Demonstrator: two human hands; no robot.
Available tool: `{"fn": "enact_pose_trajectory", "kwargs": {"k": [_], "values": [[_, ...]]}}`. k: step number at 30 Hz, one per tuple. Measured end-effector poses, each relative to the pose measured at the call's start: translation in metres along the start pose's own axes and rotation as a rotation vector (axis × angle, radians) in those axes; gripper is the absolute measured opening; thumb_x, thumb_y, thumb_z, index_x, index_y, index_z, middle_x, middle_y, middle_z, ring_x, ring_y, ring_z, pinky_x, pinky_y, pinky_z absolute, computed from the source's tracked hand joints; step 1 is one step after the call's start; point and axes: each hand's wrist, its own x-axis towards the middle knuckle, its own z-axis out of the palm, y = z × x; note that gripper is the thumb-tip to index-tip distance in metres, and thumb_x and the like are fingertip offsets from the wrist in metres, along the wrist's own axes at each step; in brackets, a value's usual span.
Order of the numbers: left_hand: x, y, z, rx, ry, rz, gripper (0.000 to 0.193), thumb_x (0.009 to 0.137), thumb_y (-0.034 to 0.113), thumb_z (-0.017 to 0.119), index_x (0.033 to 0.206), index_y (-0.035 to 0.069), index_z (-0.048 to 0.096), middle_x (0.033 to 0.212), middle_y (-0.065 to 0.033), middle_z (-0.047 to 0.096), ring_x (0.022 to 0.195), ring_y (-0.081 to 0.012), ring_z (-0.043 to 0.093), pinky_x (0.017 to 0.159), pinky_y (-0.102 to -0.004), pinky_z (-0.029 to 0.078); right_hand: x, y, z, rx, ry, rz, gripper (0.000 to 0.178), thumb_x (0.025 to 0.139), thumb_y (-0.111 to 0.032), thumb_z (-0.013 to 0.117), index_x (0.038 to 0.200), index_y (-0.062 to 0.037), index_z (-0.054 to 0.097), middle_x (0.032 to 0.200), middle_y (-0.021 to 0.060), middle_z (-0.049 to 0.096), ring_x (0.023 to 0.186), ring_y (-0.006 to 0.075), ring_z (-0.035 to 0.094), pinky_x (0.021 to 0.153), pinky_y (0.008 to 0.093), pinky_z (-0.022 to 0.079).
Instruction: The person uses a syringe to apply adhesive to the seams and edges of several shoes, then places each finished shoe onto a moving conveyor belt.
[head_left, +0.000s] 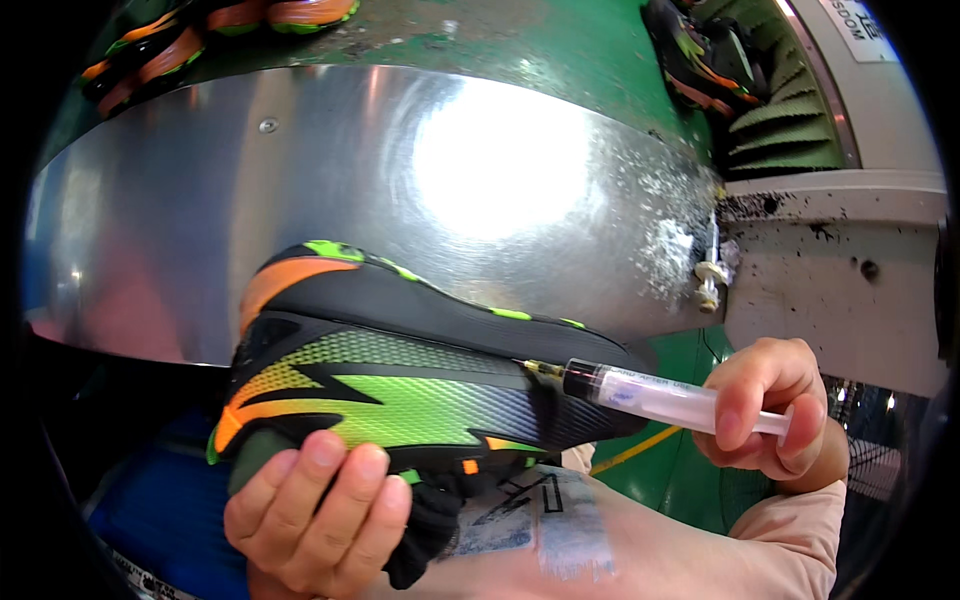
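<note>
A black sports shoe [410, 375] with green, yellow and orange patterning lies on its side, sole edge turned away from me. My left hand [318, 510] grips it at the ankle opening, with the fingers over the collar. In my right hand [765, 405] is a syringe [650, 392], white inside with a black front end, held by its barrel and plunger. Its thin needle tip [530, 365] meets the line between upper and sole, or lies very close to it. My left thumb is hidden.
A shiny metal plate [330, 180] spans the space behind the shoe. Another small syringe-like piece [710, 275] lies at its right end. More shoes [235, 18] stand on the green surface [560, 50], one [705, 55] beside the belt [790, 110]. A machine frame [835, 240] borders the right.
</note>
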Motion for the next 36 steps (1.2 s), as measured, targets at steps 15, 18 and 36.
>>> {"fn": "enact_pose_trajectory", "kwargs": {"k": [15, 18, 36], "values": [[0.040, 0.009, -0.006, 0.027, -0.108, -0.094, 0.025, 0.094, 0.019, 0.051, 0.108, -0.001, 0.057, 0.110, -0.0181, 0.066, 0.103, -0.0361, 0.065, 0.084, -0.0421, 0.052, -0.051, 0.016, -0.028, -0.054, 0.092, -0.197, 0.060, 0.091, -0.047, 0.057, 0.104, 0.0114, 0.061, 0.081, 0.0133, 0.066, 0.052, 0.0054, 0.049, 0.045, 0.0200, 0.034], [0.046, -0.001, -0.007, 0.047, -0.146, -0.051, 0.025, 0.093, 0.017, 0.052, 0.110, -0.001, 0.057, 0.111, -0.0195, 0.066, 0.102, -0.0366, 0.066, 0.083, -0.0421, 0.052, -0.057, 0.033, -0.041, 0.030, 0.115, -0.243, 0.060, 0.092, -0.048, 0.055, 0.103, 0.0108, 0.060, 0.082, 0.0128, 0.065, 0.052, 0.0052, 0.046, 0.045, 0.0206, 0.033], [0.174, -0.048, -0.002, 0.212, -0.527, 0.241, 0.086, 0.041, 0.048, 0.088, 0.108, 0.001, 0.063, 0.103, -0.0094, 0.068, 0.087, -0.0296, 0.064, 0.078, -0.0385, 0.046, -0.035, 0.126, -0.093, 0.565, 0.193, -0.308, 0.072, 0.089, -0.059, 0.049, 0.117, 0.0069, 0.048, 0.075, 0.0046, 0.052, 0.059, 0.0032, 0.038, 0.052, 0.0191, 0.028]]}}
